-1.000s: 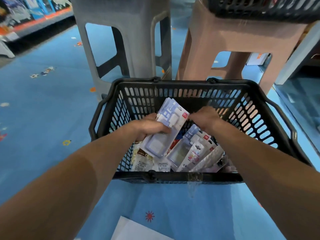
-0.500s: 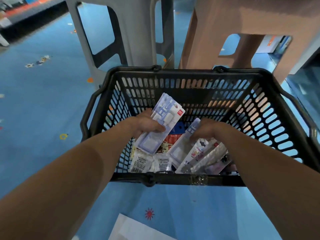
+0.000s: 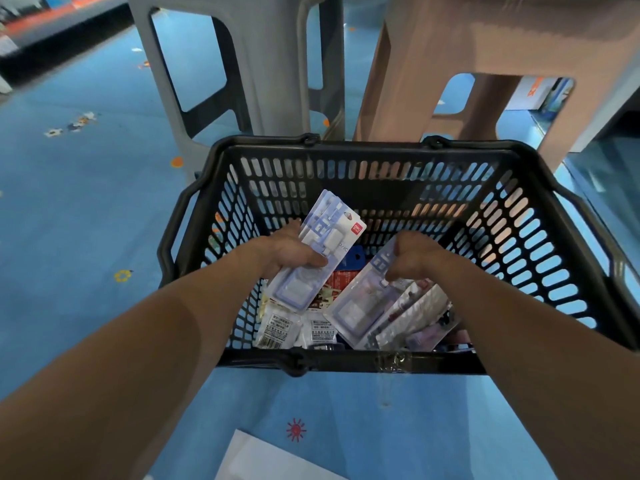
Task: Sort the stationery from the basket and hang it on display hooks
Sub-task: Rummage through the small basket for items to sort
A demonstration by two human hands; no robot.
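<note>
Presently, both hands are inside the basket (image 3: 381, 150).
We find the left hand (image 3: 287, 254) at nine o'clock, fingers curled round a blister-pack stack (image 3: 313, 261); the right hand (image 3: 415, 258) pinches a single pack (image 3: 363, 303) toward six o'clock.

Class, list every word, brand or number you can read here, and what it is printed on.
"deli": red corner tag of the blister pack in the left hand.
Barcode labels on the white packets in the basket: too small to read.
Second blister pack, gripped by the right hand: print too blurred.
</note>
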